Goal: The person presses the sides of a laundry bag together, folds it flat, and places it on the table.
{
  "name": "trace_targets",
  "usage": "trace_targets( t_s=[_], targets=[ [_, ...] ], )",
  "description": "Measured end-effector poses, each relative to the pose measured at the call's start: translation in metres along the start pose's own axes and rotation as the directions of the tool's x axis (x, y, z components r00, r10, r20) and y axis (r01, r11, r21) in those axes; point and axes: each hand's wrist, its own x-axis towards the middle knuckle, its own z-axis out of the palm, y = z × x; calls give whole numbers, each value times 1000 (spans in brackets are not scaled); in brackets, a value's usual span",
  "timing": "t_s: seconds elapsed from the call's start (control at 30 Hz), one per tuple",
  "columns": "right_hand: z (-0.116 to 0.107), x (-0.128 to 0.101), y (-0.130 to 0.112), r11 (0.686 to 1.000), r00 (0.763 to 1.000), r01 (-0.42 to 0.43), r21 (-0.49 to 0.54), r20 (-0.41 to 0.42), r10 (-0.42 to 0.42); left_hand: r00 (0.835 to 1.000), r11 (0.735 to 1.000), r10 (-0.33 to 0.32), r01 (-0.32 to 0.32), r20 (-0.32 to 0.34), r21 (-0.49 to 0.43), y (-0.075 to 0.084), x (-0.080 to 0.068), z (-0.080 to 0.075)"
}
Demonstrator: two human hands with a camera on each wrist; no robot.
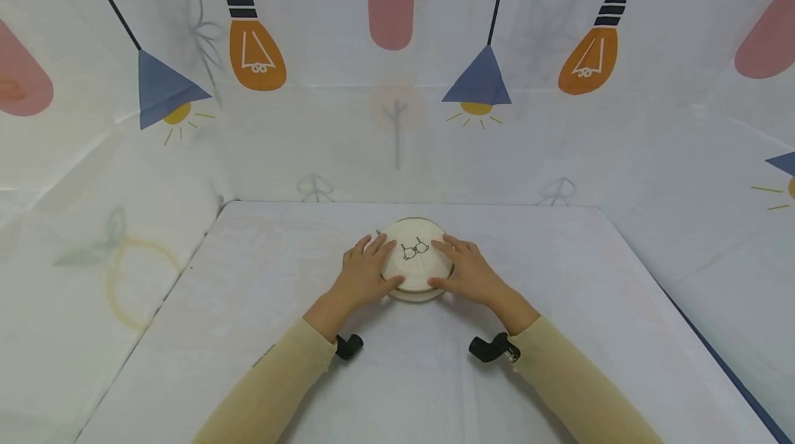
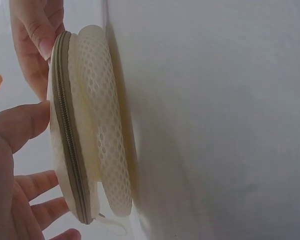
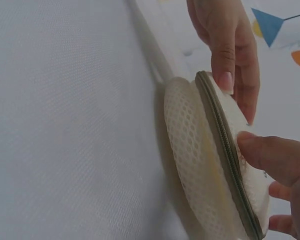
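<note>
A round cream mesh laundry bag (image 1: 415, 271) lies flat on the table, with a dark glasses drawing (image 1: 416, 248) on its top. My left hand (image 1: 363, 271) touches the bag's left edge and my right hand (image 1: 470, 270) its right edge, fingers spread and fingertips on the top panel. A closed-looking zipper (image 2: 70, 130) runs round the upper rim. Below it bulges a thick honeycomb mesh side (image 2: 106, 125). In the right wrist view the right thumb (image 3: 262, 150) rests on the top near the zipper (image 3: 230, 150). The bag's underside is hidden.
The white-covered table (image 1: 397, 375) extends round the bag on every side. Behind it hangs a pale curtain (image 1: 397, 133) printed with lamps and bulbs. Black wrist cameras (image 1: 491, 349) stick out from the sleeves. A thin loop (image 2: 112, 222) shows at the bag's far end.
</note>
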Motion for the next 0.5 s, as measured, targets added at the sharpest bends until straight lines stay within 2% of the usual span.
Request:
trace_targets(
  t_s=[0.17, 0.5],
  targets=[
    [0, 0, 0, 1000, 1000, 0, -18, 14, 0, 999, 1000, -5, 5, 40, -6, 1, 0, -2],
    [-2, -1, -1, 1000, 1000, 12, -24, 27, -11, 997, 1000, -6, 6, 72, -12, 1, -1, -4]
  ],
)
